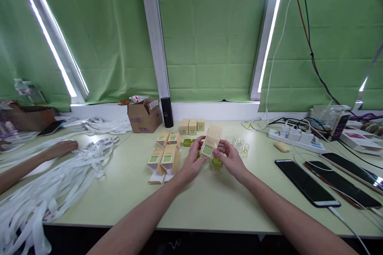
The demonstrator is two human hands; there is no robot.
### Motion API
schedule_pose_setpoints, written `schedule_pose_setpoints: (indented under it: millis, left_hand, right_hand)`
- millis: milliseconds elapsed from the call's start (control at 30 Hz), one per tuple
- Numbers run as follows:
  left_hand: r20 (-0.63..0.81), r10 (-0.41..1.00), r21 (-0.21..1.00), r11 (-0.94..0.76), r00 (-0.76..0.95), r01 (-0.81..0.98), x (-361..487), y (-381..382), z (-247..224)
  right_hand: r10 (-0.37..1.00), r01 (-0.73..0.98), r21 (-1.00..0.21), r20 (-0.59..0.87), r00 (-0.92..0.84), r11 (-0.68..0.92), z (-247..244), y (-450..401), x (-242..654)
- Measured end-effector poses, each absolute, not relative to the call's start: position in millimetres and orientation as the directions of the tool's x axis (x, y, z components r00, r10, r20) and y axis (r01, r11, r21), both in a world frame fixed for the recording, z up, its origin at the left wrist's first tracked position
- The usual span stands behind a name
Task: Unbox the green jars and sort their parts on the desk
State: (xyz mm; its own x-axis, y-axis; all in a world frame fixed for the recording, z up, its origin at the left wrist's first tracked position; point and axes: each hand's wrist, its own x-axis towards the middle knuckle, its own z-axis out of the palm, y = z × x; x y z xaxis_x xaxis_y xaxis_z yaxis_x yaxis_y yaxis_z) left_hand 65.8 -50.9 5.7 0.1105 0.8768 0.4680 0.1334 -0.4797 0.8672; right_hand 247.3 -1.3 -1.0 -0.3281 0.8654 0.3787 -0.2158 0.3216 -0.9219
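Note:
A small beige carton (212, 140) with a green square window is held up between my two hands over the table. My left hand (194, 159) pinches its left side, and my right hand (231, 157) grips its lower right edge. Under my right hand stands a small jar with a green lid (217, 163). Another green lid or jar (187, 142) is just beyond my left hand. Left of it are several beige cartons (169, 159), the nearest with flaps folded out. Three more cartons (192, 126) stand in a row behind. Clear small containers (238, 144) sit past my right hand.
White straps (74, 171) are heaped at left, where another person's hand (61, 149) rests. A cardboard box (144, 116) and black cylinder (166, 112) stand at the back. Phones (306, 182), cables and a power strip (296, 139) occupy the right.

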Motion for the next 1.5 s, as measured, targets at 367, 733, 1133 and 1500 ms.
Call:
schedule_pose_setpoints:
  millis: [367,733,1133,1500]
  left_hand:
    - [0.474,0.874,0.863,-0.486,0.107,0.142,68,-53,8]
    - [0.487,0.867,0.846,-0.498,0.104,0.191,70,-57,15]
    - [0.511,0.847,0.781,-0.528,0.143,0.335,69,-65,19]
    - [0.481,0.86,0.796,-0.51,0.168,0.326,68,-61,14]
  right_hand:
    - [0.863,-0.208,-0.915,0.396,-0.313,0.345,-1,-3,247]
    - [0.845,-0.219,-0.897,0.437,-0.307,0.384,-2,-6,246]
    - [0.867,-0.257,-0.906,0.404,-0.292,0.335,6,-6,249]
    - [0.884,-0.231,-0.921,0.373,-0.284,0.314,3,-3,251]
